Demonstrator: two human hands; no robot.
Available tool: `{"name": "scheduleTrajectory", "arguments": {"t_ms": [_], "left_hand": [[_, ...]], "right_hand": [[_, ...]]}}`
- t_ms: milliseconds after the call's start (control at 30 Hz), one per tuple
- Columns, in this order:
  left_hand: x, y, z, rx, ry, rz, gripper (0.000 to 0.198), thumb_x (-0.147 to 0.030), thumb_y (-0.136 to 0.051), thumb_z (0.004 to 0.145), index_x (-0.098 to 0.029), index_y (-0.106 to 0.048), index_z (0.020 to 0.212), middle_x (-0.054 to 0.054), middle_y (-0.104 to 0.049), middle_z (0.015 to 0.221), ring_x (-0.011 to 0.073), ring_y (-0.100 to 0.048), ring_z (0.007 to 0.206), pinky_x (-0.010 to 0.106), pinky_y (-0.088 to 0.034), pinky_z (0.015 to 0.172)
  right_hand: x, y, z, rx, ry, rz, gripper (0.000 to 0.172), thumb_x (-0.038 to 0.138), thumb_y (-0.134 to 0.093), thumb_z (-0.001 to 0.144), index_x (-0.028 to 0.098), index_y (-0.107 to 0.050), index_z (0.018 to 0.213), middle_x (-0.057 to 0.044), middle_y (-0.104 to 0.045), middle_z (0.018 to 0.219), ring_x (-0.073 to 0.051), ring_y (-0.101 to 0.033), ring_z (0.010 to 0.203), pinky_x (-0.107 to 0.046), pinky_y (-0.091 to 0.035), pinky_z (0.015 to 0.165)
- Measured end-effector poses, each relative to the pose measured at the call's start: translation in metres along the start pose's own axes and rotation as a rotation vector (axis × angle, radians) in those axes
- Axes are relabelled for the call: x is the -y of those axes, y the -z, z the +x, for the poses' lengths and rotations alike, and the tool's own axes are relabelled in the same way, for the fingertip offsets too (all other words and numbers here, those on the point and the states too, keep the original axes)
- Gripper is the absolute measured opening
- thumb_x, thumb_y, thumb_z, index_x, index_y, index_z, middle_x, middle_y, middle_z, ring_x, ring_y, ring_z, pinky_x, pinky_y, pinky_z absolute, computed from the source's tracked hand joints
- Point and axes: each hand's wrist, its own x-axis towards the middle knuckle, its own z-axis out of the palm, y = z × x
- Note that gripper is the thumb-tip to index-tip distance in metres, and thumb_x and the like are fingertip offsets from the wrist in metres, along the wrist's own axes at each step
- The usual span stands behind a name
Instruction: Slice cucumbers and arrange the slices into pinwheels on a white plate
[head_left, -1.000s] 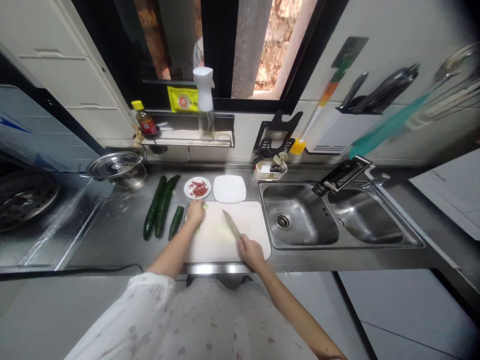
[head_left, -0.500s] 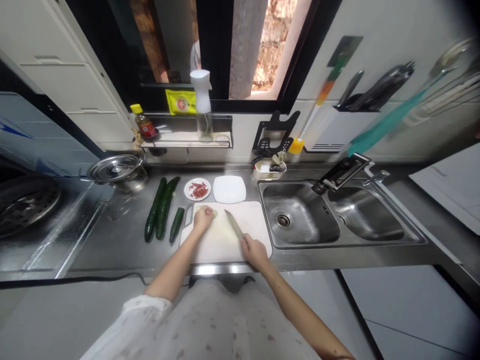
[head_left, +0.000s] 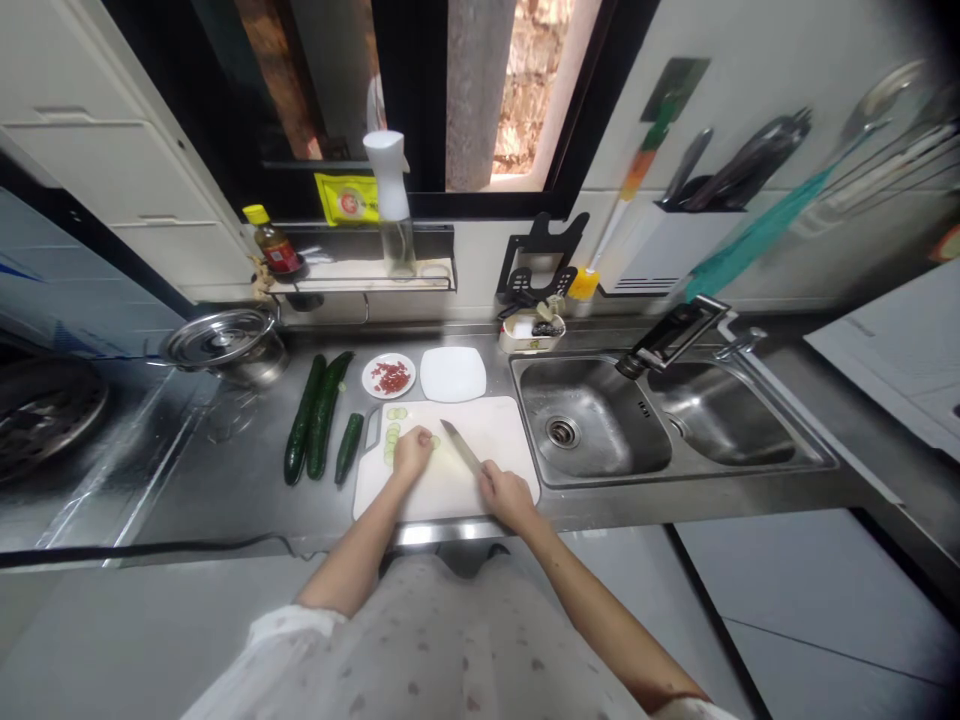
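Observation:
A white cutting board (head_left: 487,425) lies on the counter before me. My left hand (head_left: 412,455) is over its left half, fingertips pinched on a pale green cucumber slice (head_left: 436,442). Beside that hand, several cucumber slices (head_left: 391,440) run in a row along the board's left side, with a few more at the upper left corner. In my right hand (head_left: 508,494) is the handle of a kitchen knife (head_left: 461,447), its blade angled up and left across the board. Left of the board rest a short cucumber piece (head_left: 349,449) and two long cucumbers (head_left: 303,425) (head_left: 327,420).
Behind the board stand a small plate of chopped red bits (head_left: 389,377) and a white square plate (head_left: 453,374). A double sink (head_left: 600,470) is on the right. A lidded steel pot (head_left: 225,345) sits at the back left, beneath a shelf with bottles.
My left hand has come a little toward me on the board, uncovering the row of cucumber slices. My right hand keeps the knife in nearly the same place. The view has shifted slightly.

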Motion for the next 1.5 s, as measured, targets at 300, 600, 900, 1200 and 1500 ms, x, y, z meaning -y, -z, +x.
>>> {"name": "scheduleTrajectory", "arguments": {"t_ms": [300, 600, 900, 1200, 1500], "left_hand": [[0.010, -0.004, 0.000, -0.043, -0.069, 0.049, 0.024, -0.013, -0.054, 0.079, -0.018, -0.069, 0.097, 0.008, -0.069, 0.097, 0.0195, -0.062, 0.090, 0.028, -0.046, 0.082], [0.013, -0.005, 0.001, -0.069, -0.077, 0.054, 0.027, -0.012, -0.048, 0.083, -0.017, -0.069, 0.099, 0.009, -0.068, 0.100, 0.0207, -0.062, 0.094, 0.030, -0.046, 0.087], [0.015, -0.007, 0.004, -0.054, -0.068, 0.063, 0.026, -0.013, -0.047, 0.084, -0.018, -0.069, 0.098, 0.009, -0.068, 0.100, 0.0206, -0.062, 0.094, 0.031, -0.045, 0.087], [0.018, -0.010, 0.005, -0.052, -0.074, 0.105, 0.026, -0.015, -0.046, 0.086, -0.019, -0.069, 0.097, 0.008, -0.068, 0.100, 0.0206, -0.061, 0.093, 0.030, -0.045, 0.086], [0.020, -0.011, 0.006, -0.048, -0.076, 0.103, 0.026, -0.016, -0.047, 0.087, -0.019, -0.069, 0.098, 0.008, -0.068, 0.100, 0.0203, -0.061, 0.092, 0.030, -0.045, 0.086]], "right_hand": [[0.008, 0.003, -0.004, 0.075, 0.034, -0.091, 0.026, 0.031, -0.032, 0.098, 0.022, -0.054, 0.109, -0.007, -0.069, 0.090, -0.019, -0.064, 0.081, -0.026, -0.033, 0.066], [0.008, 0.005, -0.006, 0.080, 0.075, -0.136, 0.025, 0.029, -0.032, 0.097, 0.021, -0.055, 0.105, -0.009, -0.069, 0.089, -0.020, -0.064, 0.081, -0.027, -0.033, 0.064], [0.003, 0.007, -0.012, 0.064, 0.079, -0.184, 0.027, 0.028, -0.031, 0.097, 0.020, -0.055, 0.106, -0.010, -0.069, 0.088, -0.022, -0.065, 0.082, -0.028, -0.036, 0.065], [0.006, 0.010, -0.014, 0.117, 0.088, -0.214, 0.029, 0.026, -0.030, 0.097, 0.019, -0.054, 0.110, -0.011, -0.069, 0.092, -0.022, -0.066, 0.088, -0.029, -0.041, 0.070], [0.006, 0.011, -0.013, 0.151, 0.082, -0.215, 0.029, 0.027, -0.029, 0.097, 0.019, -0.054, 0.110, -0.012, -0.069, 0.095, -0.023, -0.066, 0.089, -0.029, -0.042, 0.071]]}}
